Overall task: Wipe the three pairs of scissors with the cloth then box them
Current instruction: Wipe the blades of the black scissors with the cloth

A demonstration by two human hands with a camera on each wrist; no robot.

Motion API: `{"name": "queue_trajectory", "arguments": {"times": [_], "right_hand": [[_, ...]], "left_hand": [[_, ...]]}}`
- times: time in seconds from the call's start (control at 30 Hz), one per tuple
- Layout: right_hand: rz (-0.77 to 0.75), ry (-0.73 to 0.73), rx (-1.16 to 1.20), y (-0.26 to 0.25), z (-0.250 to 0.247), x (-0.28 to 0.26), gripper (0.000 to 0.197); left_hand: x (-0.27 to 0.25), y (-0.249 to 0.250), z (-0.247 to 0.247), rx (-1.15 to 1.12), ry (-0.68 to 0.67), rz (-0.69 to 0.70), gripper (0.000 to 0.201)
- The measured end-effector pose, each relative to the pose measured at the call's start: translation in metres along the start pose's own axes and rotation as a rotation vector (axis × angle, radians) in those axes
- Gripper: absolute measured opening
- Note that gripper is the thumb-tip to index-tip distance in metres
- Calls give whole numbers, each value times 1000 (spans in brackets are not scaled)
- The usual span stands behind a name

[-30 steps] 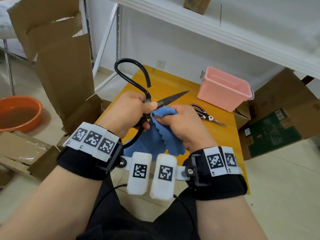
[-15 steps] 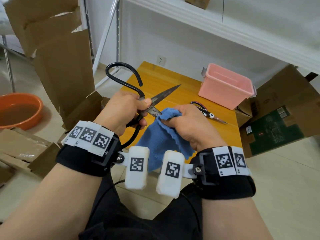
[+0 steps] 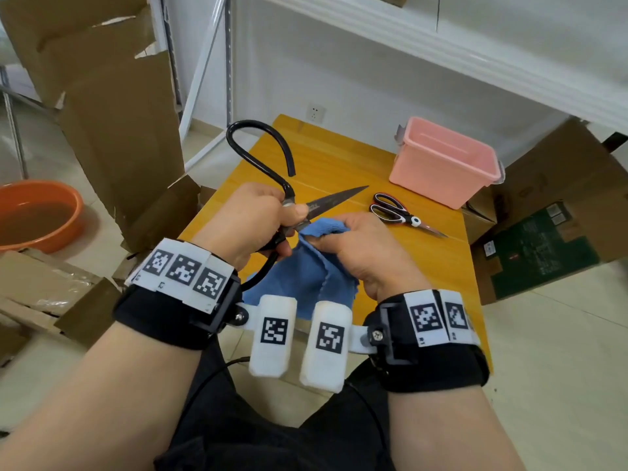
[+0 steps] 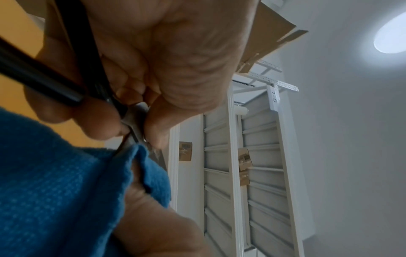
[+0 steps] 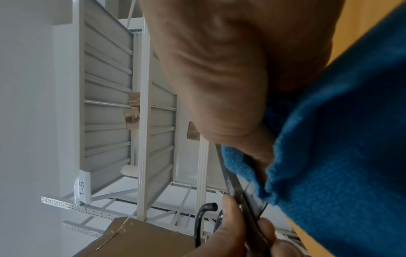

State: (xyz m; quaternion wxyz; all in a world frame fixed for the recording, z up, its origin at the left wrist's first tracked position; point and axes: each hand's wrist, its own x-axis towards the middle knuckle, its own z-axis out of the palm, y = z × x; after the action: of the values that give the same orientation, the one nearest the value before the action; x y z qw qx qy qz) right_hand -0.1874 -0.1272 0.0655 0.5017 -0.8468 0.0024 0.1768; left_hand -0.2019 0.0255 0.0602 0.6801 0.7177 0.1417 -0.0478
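Observation:
My left hand (image 3: 251, 219) grips a large pair of black-handled scissors (image 3: 336, 198) at the pivot, blades pointing right and up over the table. One looped handle (image 3: 258, 147) arcs above the hand. My right hand (image 3: 353, 246) pinches a blue cloth (image 3: 299, 277) against the base of the blade. The left wrist view shows my fingers (image 4: 94, 120) on the pivot and the blue cloth (image 4: 54, 182) folded over the blade. In the right wrist view the blue cloth (image 5: 340, 147) wraps the blade (image 5: 232, 182). A second, smaller pair of scissors (image 3: 401, 215) lies on the yellow table (image 3: 326, 164). An open pink box (image 3: 441, 161) stands at the back right.
Cardboard pieces (image 3: 112, 107) lean at the left of the table, and an orange basin (image 3: 37, 212) sits on the floor beyond them. A cardboard box (image 3: 550, 232) lies on the floor at the right. A white shelf (image 3: 441, 39) runs overhead at the back.
The right hand has brought the cloth back up against the base of the blade after sliding off it. The left hand holds the scissors in nearly the same place.

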Motion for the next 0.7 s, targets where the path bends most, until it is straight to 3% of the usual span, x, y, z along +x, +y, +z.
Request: {"name": "queue_trajectory", "arguments": {"times": [0.1, 0.3, 0.4, 0.6, 0.7], "right_hand": [[-13, -34, -19, -1, -4, -2, 7], [-30, -88, 3, -2, -5, -3, 4], [-25, -92, 24, -1, -7, -4, 16], [-13, -97, -52, 0, -14, -4, 19], [-6, -103, -89, -1, -16, -6, 16]], "left_hand": [[0, -2, -2, -35, 23, -17, 17], [4, -4, -7, -88, 63, -47, 32], [4, -5, -9, -97, 77, -57, 29], [4, -1, -13, -90, 74, -51, 16], [5, 0, -11, -41, 58, -40, 20]]}}
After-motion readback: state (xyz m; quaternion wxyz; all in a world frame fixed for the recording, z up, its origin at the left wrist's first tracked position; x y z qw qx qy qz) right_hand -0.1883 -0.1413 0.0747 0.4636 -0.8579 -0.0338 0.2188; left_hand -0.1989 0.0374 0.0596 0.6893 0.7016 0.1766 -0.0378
